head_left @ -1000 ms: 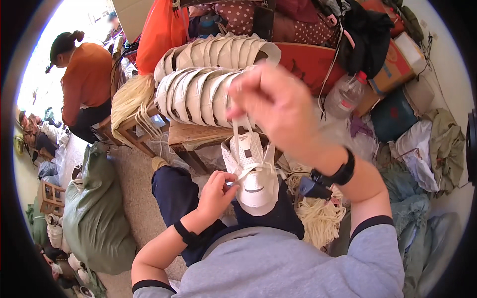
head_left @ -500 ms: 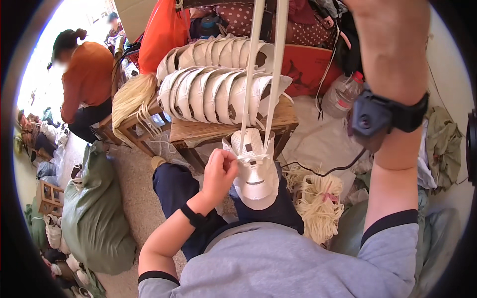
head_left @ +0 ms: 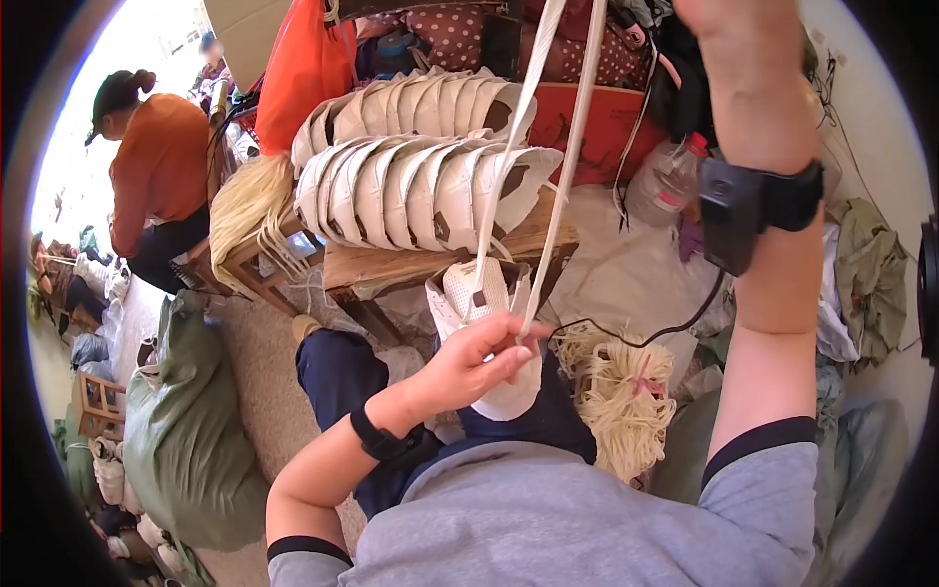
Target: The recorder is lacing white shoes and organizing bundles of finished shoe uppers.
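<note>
A white shoe upper (head_left: 511, 394) rests toe toward me at my lap, its perforated tongue (head_left: 476, 284) standing up at the far end. My left hand (head_left: 481, 354) lies across its lacing area, thumb and forefinger closed on a white shoelace (head_left: 554, 230) low on the right side. Two long lengths of lace rise taut from the upper and leave the picture at the top. My right hand (head_left: 734, 29) is raised at the top edge; its fingers are cut off from sight, so whatever it holds does not show.
Two rows of nested white uppers (head_left: 411, 196) lie on a wooden stool (head_left: 372, 269) ahead. Pale lace bundles sit left (head_left: 252, 201) and right (head_left: 626, 406). A green sack (head_left: 191, 430) stands left, a plastic jug (head_left: 665, 186) right. Another person (head_left: 161, 166) sits far left.
My left hand has moved right across the upper and closed on the right-hand lace. My right arm has shifted slightly left, and both laces lean more to the right.
</note>
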Motion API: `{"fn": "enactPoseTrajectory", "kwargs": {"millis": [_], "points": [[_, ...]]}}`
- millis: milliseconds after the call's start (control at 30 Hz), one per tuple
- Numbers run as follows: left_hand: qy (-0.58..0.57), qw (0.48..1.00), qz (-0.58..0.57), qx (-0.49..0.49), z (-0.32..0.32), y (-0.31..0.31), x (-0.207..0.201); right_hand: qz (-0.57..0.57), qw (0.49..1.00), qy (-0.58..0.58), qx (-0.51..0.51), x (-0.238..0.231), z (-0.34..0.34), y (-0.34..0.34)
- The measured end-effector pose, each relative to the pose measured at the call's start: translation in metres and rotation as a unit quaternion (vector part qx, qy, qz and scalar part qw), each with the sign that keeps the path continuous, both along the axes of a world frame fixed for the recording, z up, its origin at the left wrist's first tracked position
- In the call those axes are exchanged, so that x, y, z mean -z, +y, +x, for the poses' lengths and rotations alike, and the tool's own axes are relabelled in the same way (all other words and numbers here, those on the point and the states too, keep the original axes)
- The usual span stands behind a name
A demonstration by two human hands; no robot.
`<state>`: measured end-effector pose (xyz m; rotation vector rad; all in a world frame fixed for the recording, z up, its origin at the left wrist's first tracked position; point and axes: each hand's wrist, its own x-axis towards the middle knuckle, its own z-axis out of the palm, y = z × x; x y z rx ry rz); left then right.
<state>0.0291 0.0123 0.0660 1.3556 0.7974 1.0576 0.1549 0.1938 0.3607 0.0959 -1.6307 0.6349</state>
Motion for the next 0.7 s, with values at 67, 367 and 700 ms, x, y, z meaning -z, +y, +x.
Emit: {"fn": "enactPoseTrajectory", "kwargs": {"millis": [67, 367, 700], "points": [[0.004, 0.999, 0.001, -0.037, -0.013, 0.0, -0.009, -0.074, 0.989, -0.081, 0.099, 0.024, 0.018, 0.012], [-0.303, 0.9, -0.001, -0.314, -0.103, -0.004, -0.02, -0.375, 0.872, -0.313, -0.017, 0.231, 0.052, 0.015], [-0.257, 0.87, 0.006, -0.421, -0.132, -0.017, 0.003, -0.067, 0.869, -0.491, -0.014, 0.31, 0.043, -0.05]]}}
